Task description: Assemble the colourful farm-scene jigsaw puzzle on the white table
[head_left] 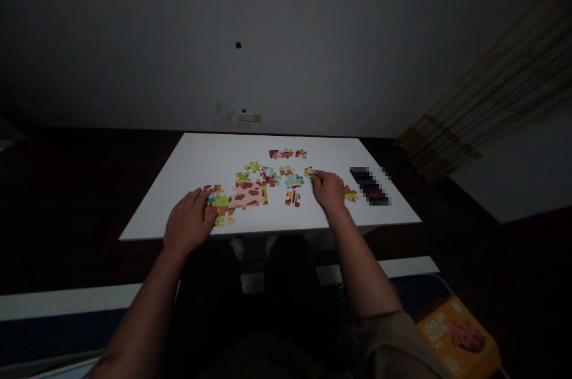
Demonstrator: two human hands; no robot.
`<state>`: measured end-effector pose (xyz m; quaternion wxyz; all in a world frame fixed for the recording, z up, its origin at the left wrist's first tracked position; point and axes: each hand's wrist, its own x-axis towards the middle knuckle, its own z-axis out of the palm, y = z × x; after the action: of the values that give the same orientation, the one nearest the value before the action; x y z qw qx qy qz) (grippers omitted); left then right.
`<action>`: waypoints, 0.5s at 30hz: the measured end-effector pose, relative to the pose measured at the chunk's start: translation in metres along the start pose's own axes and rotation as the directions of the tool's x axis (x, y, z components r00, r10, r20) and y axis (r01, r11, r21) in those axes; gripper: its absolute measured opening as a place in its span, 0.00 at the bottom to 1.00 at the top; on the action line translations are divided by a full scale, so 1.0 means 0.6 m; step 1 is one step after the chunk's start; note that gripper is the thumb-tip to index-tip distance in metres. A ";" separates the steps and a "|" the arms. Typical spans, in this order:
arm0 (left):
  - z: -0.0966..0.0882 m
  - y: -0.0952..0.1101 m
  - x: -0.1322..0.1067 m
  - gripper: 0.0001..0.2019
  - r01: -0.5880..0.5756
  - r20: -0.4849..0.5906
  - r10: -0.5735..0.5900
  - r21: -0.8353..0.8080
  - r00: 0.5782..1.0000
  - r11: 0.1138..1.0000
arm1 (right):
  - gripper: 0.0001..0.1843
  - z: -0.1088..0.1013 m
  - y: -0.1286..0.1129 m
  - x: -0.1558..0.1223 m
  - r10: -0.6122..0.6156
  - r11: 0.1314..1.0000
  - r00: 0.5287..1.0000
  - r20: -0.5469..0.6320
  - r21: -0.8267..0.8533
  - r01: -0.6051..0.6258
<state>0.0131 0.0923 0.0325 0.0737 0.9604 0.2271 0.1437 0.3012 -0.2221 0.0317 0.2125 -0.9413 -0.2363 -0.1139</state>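
Observation:
A white table [205, 158] carries colourful jigsaw pieces. My left hand [188, 221] rests flat near the front edge, its fingertips on a joined cluster of green and orange pieces [221, 207] beside a larger joined patch, cream with red spots [248, 195]. My right hand [328, 188] pinches a small yellowish piece [309, 172] with thumb and forefinger, right of the loose pieces. Several loose pieces [286, 179] lie between the hands, and a short row of red ones [286, 154] lies farther back.
A dark flat object [370, 185], blurred out, lies on the table's right side. One more piece [351, 194] sits by my right wrist. An orange puzzle box [460, 340] lies at the lower right beside my leg. A wall stands behind; a curtain [491, 99] hangs right.

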 end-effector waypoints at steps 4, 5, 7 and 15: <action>0.003 -0.002 0.000 0.29 -0.009 -0.009 0.009 -0.009 1.000 1.000 | 0.25 -0.007 -0.011 -0.001 0.025 0.999 0.999 -0.041 -0.019 -0.026; 0.004 -0.003 0.000 0.29 -0.013 -0.011 0.013 -0.002 1.000 1.000 | 0.25 -0.009 -0.014 -0.002 0.027 1.000 0.998 -0.053 -0.015 -0.028; 0.006 -0.005 -0.001 0.29 -0.022 -0.011 0.022 0.014 1.000 1.000 | 0.24 -0.016 -0.022 -0.005 0.013 1.000 0.998 -0.065 0.013 -0.012; 0.006 -0.005 -0.002 0.29 -0.013 0.002 0.013 0.043 1.000 0.999 | 0.17 -0.011 -0.077 -0.048 -0.171 0.935 0.982 -0.080 0.301 0.187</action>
<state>0.0121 0.0941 0.0284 0.0520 0.9634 0.2237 0.1384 0.2528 -0.1998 0.0447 0.3511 -0.8681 -0.3300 -0.1193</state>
